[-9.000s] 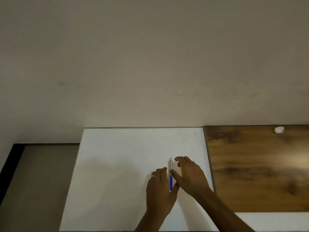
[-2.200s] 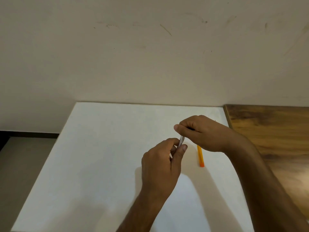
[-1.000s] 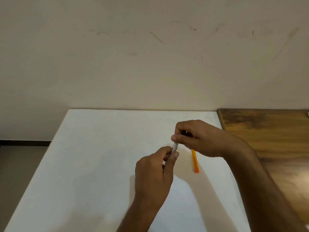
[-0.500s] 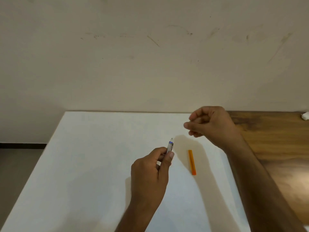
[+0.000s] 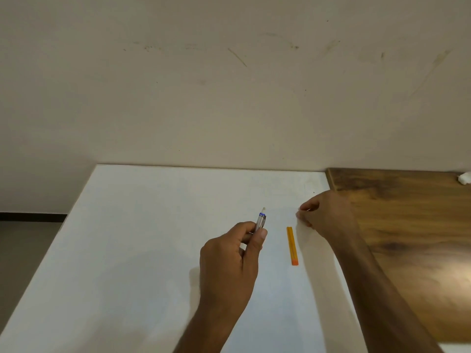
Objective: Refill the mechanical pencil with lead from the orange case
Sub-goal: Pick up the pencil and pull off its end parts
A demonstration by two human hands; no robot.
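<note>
Centrally, the left hand [image 5: 229, 261] holds the pencil [image 5: 261, 220] in a curled grip, thumb pressed along the barrel, with the white-tipped end pointing up and away above the white surface [image 5: 142, 250]. Just right of the pencil, the orange case [image 5: 291, 245] lies flat on that surface, apart from both hands. Beyond the case's far end, the right hand [image 5: 328, 212] rests low with its fingers curled and fingertips pinched together; whether they hold anything is too small to tell. Right of the case lies a wooden board [image 5: 407, 225], with a small white lump [image 5: 464, 178] at its far edge.
</note>
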